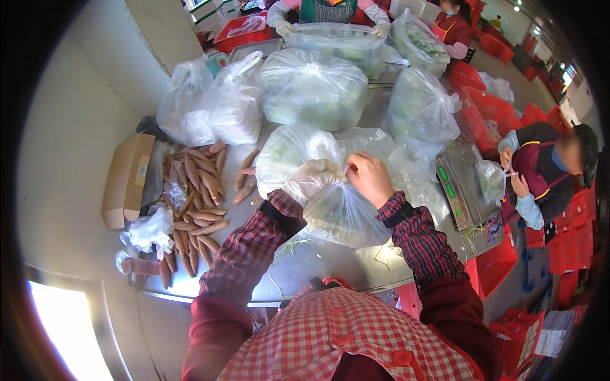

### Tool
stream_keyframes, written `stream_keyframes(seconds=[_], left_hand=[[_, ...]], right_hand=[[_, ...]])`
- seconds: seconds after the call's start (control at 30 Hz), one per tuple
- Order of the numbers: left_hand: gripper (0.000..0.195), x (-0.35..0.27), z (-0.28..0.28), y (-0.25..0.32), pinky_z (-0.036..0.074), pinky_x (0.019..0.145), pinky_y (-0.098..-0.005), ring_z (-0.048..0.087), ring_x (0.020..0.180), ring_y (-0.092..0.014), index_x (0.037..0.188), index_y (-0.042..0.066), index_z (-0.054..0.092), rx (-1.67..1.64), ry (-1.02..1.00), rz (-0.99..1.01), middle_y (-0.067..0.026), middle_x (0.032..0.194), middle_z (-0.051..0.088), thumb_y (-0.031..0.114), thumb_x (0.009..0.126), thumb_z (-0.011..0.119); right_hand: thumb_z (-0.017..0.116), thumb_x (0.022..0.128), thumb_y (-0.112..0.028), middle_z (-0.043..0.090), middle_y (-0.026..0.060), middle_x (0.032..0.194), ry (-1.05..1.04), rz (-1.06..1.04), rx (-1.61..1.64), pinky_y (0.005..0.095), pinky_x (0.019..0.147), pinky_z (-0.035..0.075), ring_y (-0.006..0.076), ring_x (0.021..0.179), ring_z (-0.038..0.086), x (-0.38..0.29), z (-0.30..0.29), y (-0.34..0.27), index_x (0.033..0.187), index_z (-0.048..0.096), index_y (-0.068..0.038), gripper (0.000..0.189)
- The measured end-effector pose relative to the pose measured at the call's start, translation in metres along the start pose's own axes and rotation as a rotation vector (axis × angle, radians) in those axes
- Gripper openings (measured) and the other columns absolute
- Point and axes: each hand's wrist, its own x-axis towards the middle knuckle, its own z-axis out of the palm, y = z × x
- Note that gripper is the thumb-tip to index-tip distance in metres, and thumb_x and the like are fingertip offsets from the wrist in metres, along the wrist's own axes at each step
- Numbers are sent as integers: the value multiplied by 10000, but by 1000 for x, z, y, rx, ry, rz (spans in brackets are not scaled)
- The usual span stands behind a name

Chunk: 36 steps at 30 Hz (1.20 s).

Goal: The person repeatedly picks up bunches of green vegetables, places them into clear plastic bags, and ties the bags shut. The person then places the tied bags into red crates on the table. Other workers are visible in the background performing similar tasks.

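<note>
A large clear plastic bag [345,216] with greenish contents, blurred through the film, lies on the metal table in front of me. My left hand [314,178], in a whitish glove, grips the gathered neck of this bag. Bare, my right hand [369,176] pinches the plastic at the neck's right side, close beside the left. Behind my left hand another full plastic bag [281,157] touches it. Loose, crumpled clear plastic [419,176] spreads to the right of my right hand.
Sweet potatoes [198,200] pile at the left by an open cardboard box [126,181]. Filled bags [314,90] stand along the back. A scale [464,188] with green displays sits right, near a co-worker holding a small bag [491,181]. Red crates [491,114] stand beyond. Another person handles a bag opposite.
</note>
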Motion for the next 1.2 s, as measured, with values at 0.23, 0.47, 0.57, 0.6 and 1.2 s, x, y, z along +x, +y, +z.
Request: stream_keyframes(seconds=[0.23,0.47,0.57,0.6,1.2], left_hand=[[302,-12,13,-12,506,734,-319,642,821,-195,1106,6,636,364,287,89,-104,910,680,150,845,683],[166,-15,18,-16,467,644,-401,587,714,-305,905,29,611,708,367,373,-162,790,591,156,799,615],[135,-8,14,-10,438,613,-429,531,657,-336,767,26,568,679,227,382,-167,710,528,159,767,597],[150,-8,15,-9,440,625,-429,530,661,-321,783,21,574,731,255,384,-154,705,525,169,779,597],[180,16,-12,-48,396,540,-196,527,648,-61,931,18,633,-65,52,55,-2,802,614,178,854,666]], right_hand=[[649,771,-42,626,130,812,-41,-37,-5,400,595,470,329,684,617,-5,-12,-9,813,609,-18,63],[641,812,-101,615,139,750,104,216,111,411,566,475,342,653,611,-28,-2,-28,848,628,-74,46],[614,779,-104,626,134,794,119,212,86,446,614,482,362,697,614,-31,5,-24,829,616,-72,60],[606,749,-87,620,133,800,107,231,76,446,625,482,358,709,610,-30,7,-22,810,608,-68,63],[657,690,-46,620,217,840,332,226,171,463,665,501,392,827,632,-47,51,-16,944,561,20,279]])
